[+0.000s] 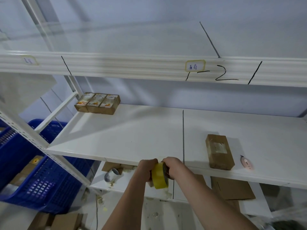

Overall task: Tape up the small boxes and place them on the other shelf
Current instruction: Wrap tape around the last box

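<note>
Both my hands are on the tape roll [159,175], just below the front edge of the middle shelf [126,135]. Left hand [147,168] wraps the roll's left side, fingers closed around it. Right hand [172,166] grips the right side, fingers clamped on it too. Roll is yellowish, held on edge between the two hands. I can't tell if any tape end is pulled free.

Relative to the middle shelf:
- One brown box [219,151] lies flat on it, right of the dark seam line, near the front edge, well right of my hands. Some clear tape or a label patch on its top face; can't tell if it's fully sealed.
- Pink cutter [246,162] just right of that box, at the front edge, not touching it.
- Three printed boxes [98,102] sit side by side, touching, at the far left back corner.
- Upper shelf [149,67] above it has a handwritten label [195,65] and marker strokes on its front rail.
- Lower shelf [132,183] beneath holds a silver roll [111,175], flat cardboard [232,188] and scraps.
- Blue crates [41,180] stand to the left, outside the rack post.

Loose cardboard and debris on the floor [166,214] below my forearms.
</note>
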